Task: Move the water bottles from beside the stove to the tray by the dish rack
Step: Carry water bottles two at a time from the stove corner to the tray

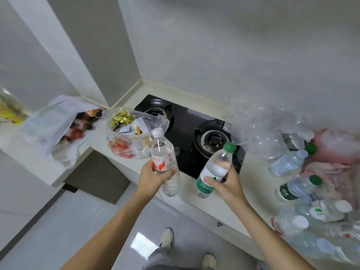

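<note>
Two bottles are in hand and off the surface [251,178], but neither has been delivered: no tray or dish rack is in view, so how many have already gone across cannot be told. The left hand [153,175] holds a white-capped bottle [165,162] with a red-and-white label, its fingers [171,171] wrapped round the middle. The right hand [227,183] holds a green-capped bottle [215,170] with a green label, fingers closed round its lower body. Both bottles are clear, tilted, and held in the air in front of the stove [187,131].

Plenty seems left. To the right of the stove a cluster of bottles [296,188] stands and lies on the surface, some green-capped, some white-capped, among crumpled clear plastic [259,129]. I judge the task is at an early or middle stage, with several more trips needed.
</note>
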`<state>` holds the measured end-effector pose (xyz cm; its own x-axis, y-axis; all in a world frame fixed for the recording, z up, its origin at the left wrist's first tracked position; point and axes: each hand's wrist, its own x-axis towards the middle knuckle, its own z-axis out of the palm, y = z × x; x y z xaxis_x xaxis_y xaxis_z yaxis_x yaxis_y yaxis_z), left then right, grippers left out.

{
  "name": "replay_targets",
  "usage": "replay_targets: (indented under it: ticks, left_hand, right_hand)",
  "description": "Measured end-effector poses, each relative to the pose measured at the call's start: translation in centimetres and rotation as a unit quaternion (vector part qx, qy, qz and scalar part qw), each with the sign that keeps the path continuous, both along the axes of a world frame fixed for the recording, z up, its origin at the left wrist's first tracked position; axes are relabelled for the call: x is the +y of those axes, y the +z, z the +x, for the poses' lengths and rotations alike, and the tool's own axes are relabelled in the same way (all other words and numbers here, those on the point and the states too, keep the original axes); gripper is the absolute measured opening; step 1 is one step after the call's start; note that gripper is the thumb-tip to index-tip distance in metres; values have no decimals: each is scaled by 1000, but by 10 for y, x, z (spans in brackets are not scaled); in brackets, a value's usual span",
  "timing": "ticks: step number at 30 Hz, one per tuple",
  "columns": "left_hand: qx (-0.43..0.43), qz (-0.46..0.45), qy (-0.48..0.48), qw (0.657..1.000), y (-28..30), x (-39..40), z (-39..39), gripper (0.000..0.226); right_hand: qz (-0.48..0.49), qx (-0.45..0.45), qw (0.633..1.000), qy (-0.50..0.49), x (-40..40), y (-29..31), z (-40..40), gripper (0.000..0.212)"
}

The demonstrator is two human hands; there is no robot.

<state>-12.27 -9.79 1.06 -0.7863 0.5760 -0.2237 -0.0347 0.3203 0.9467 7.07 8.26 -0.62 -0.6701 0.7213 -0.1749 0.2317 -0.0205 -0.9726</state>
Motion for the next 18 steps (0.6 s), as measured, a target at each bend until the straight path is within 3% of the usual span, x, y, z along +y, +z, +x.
replay_targets:
  ticks: [3, 8, 13, 18]
  left_hand:
    - [15, 42, 69, 997, 38, -40, 0, 35]
    - [46, 78, 167, 982, 78, -133, 7, 40]
    - [53, 101, 276, 954, 87, -255, 9, 37]
    - [62, 139, 356, 922, 88, -378, 9, 58]
  right_hand:
    - [-3, 57, 997, 49, -18, 35, -31, 77]
    - [-15, 117, 981, 157, -86, 79, -85, 56]
    - [-41, 142, 948, 281, -193, 104, -137, 68]
    - [-53, 137, 918, 368, -318, 112, -184, 68]
